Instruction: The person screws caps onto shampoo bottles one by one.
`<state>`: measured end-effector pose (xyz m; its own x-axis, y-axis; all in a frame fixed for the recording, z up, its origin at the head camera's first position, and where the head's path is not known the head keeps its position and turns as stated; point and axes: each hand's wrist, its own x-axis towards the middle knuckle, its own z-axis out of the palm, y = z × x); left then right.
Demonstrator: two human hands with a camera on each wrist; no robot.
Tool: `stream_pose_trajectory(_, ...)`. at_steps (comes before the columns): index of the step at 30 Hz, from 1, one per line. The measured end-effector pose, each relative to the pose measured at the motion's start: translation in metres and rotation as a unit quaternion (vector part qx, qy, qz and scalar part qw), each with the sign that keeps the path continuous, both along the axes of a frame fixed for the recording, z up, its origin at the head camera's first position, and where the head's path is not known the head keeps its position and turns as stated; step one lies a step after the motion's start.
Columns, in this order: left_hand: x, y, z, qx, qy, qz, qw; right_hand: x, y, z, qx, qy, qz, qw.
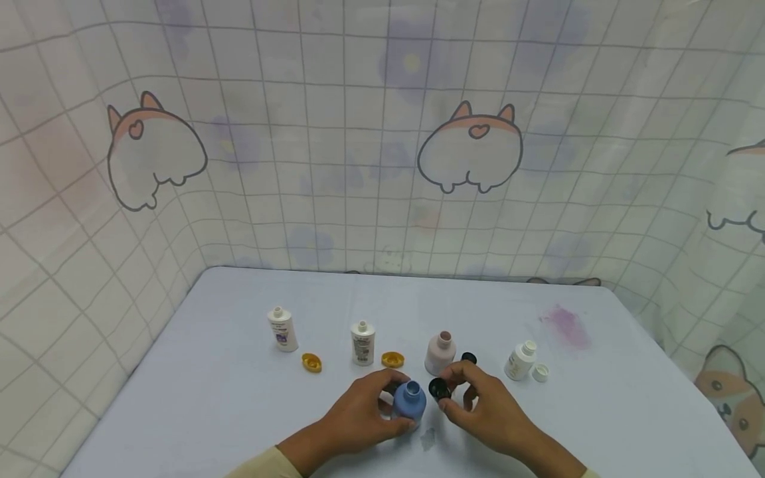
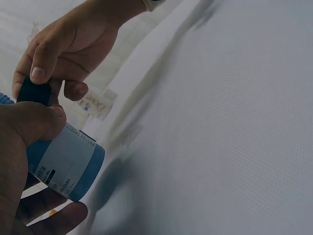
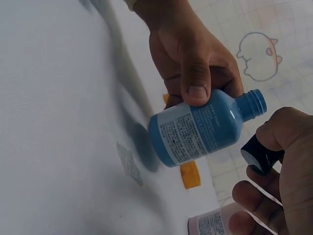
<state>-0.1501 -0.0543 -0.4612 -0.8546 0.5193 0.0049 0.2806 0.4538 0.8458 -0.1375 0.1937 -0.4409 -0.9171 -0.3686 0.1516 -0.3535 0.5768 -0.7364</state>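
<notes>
My left hand [image 1: 367, 411] grips a blue bottle [image 1: 410, 401] round its body, and its threaded neck is bare. In the right wrist view the blue bottle [image 3: 195, 128] shows a printed label and is held just above the table. Between thumb and fingers, my right hand [image 1: 487, 406] pinches a black cap [image 1: 439, 389], apart from the bottle's neck and to its right. The cap [image 3: 261, 154] shows its pale underside in the right wrist view. Just beyond the hands stands a pale pink bottle [image 1: 440, 353] without a cap, a second black cap [image 1: 469, 358] beside it.
Two white bottles, one at the left [image 1: 283, 328] and one near the middle [image 1: 362, 343], stand uncapped, with yellow caps [image 1: 311, 362] [image 1: 392, 359] close by. A small white bottle [image 1: 520, 360] and its white cap [image 1: 540, 372] are at right. A pink stain [image 1: 566, 325] marks the table.
</notes>
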Motion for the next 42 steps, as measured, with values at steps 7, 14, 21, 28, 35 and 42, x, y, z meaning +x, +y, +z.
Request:
stream_pose_trajectory(7, 0.0012, 0.0002, 0.0001, -0.006, -0.002, 0.0, 1.0, 0.0005, -0.0022, 0.0011, -0.011, 0.022, 0.01, 1.0)
stream_pose_trajectory(14, 0.0015, 0.0012, 0.0007, -0.012, -0.002, -0.003, 0.9999, 0.0004, -0.0047, 0.0005, -0.02, 0.054, 0.008, 0.998)
stream_pose_trajectory(21, 0.0016, 0.0018, 0.0015, -0.014, -0.003, -0.003, 0.9999, 0.0012, -0.0057, 0.0004, -0.026, 0.07, 0.017, 0.997)
stream_pose_trajectory(28, 0.0021, 0.0029, 0.0013, -0.014, -0.006, -0.006, 0.9999, 0.0012, -0.0061, 0.0003, -0.034, 0.084, 0.04, 0.995)
stream_pose_trajectory(35, 0.0019, 0.0037, -0.0008, -0.012, -0.003, -0.007, 0.9999, 0.001, -0.0061, 0.0015, -0.032, 0.09, 0.043, 0.994)
stream_pose_trajectory(42, 0.0023, 0.0042, -0.0003, -0.009, -0.002, -0.004, 0.9999, 0.0, -0.0081, 0.0059, -0.045, 0.096, 0.05, 0.993)
